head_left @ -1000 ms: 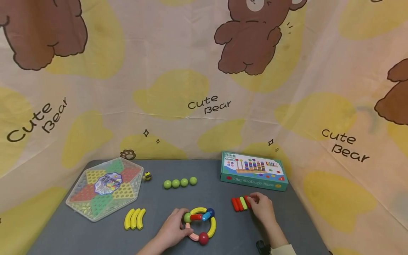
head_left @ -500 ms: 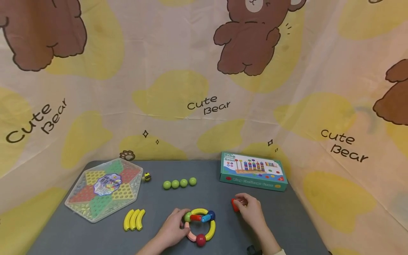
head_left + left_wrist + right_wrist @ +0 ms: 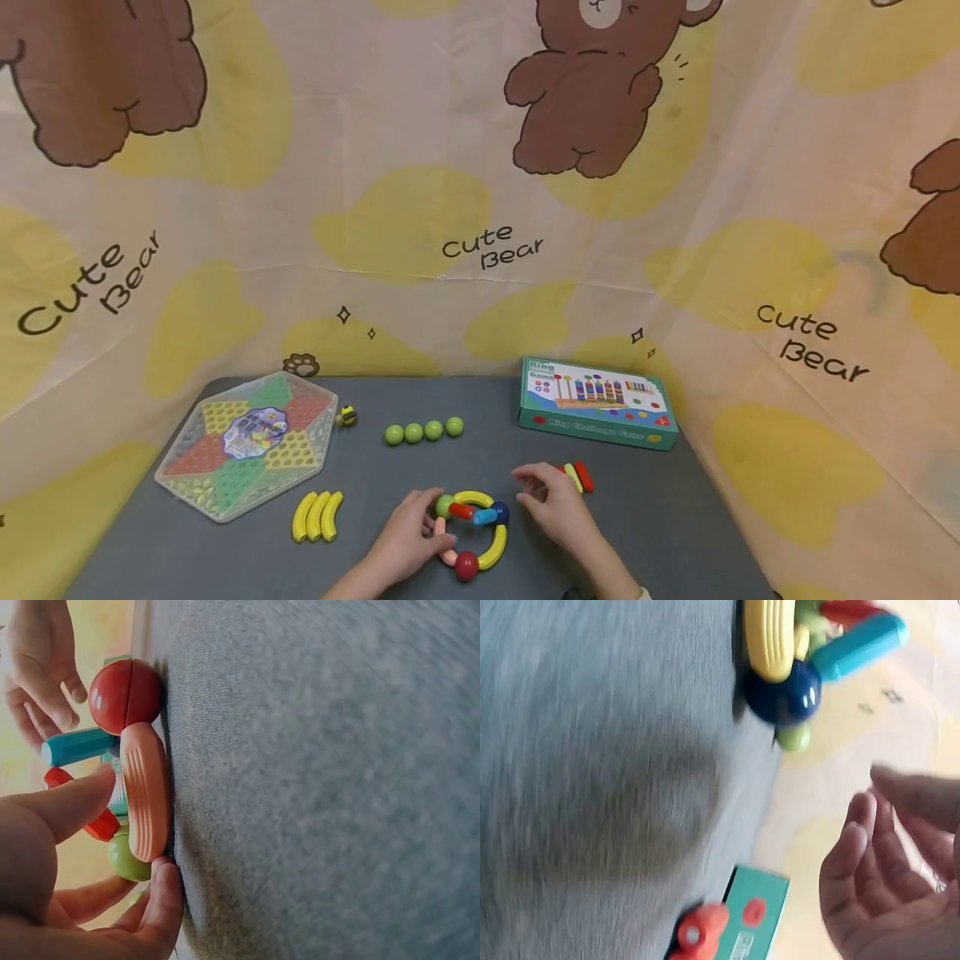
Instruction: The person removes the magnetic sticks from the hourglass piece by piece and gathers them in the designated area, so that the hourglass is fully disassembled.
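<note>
At the near edge of the grey table (image 3: 637, 533), between the two hands, lies the ring toy (image 3: 471, 527): a loop of curved segments (yellow and pink) joined by balls (green, dark blue, red), with a red and a blue bar crossing its upper part. The left hand (image 3: 401, 542) is at the ring's left side; the left wrist view shows a finger lying over the pink segment (image 3: 146, 791) and a fingertip under the green ball (image 3: 126, 859), so this hand pinches the ring toy. The right hand (image 3: 555, 510) is just to the right of the ring, not touching it. In the head view its fingers are loosely bent and slightly spread, pointing left toward the dark blue ball (image 3: 499, 512); the right wrist view shows the palm empty.

Behind the right hand lie short sticks (image 3: 577, 477), yellow-green and red. Farther back stands a teal box (image 3: 596, 403) printed "Ring Challenge Game". Four green balls (image 3: 423, 431) sit in a row at table centre. Three yellow curved pieces (image 3: 317, 515) lie left of the left hand, and a hexagonal game board (image 3: 247, 443) occupies the far left corner (its label is too small to read). The backdrop cloth (image 3: 491, 247) carries brown bears and the repeated words "Cute Bear".
</note>
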A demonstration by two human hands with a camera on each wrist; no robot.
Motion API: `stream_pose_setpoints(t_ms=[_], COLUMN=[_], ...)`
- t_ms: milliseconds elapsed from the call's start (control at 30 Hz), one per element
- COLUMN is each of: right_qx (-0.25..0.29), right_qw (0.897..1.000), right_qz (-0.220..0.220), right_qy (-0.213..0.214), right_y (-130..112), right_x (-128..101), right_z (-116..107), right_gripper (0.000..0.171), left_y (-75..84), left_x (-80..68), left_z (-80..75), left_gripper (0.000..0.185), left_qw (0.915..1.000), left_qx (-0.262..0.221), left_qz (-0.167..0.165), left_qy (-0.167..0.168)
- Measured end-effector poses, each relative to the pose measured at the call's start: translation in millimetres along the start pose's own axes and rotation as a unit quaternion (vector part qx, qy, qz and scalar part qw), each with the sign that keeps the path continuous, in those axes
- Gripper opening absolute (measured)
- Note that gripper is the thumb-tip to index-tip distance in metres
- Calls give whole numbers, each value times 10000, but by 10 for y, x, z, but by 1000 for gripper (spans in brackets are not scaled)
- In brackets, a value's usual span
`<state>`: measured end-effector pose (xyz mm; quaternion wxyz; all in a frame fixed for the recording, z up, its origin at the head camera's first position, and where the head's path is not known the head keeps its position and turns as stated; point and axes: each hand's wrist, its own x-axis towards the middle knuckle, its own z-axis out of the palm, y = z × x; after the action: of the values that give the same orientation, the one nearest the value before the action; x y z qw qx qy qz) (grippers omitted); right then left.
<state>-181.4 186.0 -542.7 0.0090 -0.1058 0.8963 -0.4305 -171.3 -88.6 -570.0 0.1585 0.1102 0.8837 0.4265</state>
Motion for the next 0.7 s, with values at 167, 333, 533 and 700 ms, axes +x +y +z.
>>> stream_pose_setpoints(t_ms=[167, 333, 533, 700], right_qx=[-66, -186, -649, -1041], right_qw=[9970, 9935, 9877, 9798], right_qz=[-176, -163, -438, -953], right_qy=[-745, -1107, -1357, -1418], right_y=[-87, -103, -77, -51], right_x=[9, 27, 9, 3], right_z=[185, 301, 368, 388], right_gripper=[35, 36, 26, 15], left_y=[19, 19, 10, -1], left_x=[4, 12, 15, 11], left_z=[-2, -6, -10, -16], left_gripper=[73, 72, 69, 68], left_qw=[9999, 9999, 9999, 9999], left_qx=[80, 71, 12, 2], left_qz=[-82, -132, -102, -69], left_qy=[-12, -48, -90, -92])
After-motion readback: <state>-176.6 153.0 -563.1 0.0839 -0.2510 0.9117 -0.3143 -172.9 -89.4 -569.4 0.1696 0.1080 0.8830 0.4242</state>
